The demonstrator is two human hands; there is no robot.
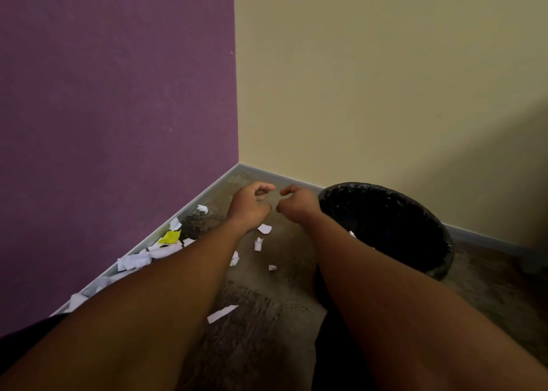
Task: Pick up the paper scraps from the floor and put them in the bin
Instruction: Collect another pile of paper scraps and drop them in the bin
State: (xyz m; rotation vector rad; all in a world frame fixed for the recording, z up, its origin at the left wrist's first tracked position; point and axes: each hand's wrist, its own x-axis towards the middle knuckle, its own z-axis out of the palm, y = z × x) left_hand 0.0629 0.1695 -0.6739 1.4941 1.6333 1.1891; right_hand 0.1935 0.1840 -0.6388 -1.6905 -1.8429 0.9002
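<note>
Paper scraps lay scattered on the floor along the purple-wall edge, beside the bin. Both grips, left hand and right hand, were loosely curled, apparently empty. Scraps judged light, flimsy; best pinched at edges.

A corner of an indoor room, perhaps in a home or an office; which one cannot be told. A purple wall meets a cream wall above a grey skirting board. The floor is brown and worn. A black bin stands right of the corner.
</note>
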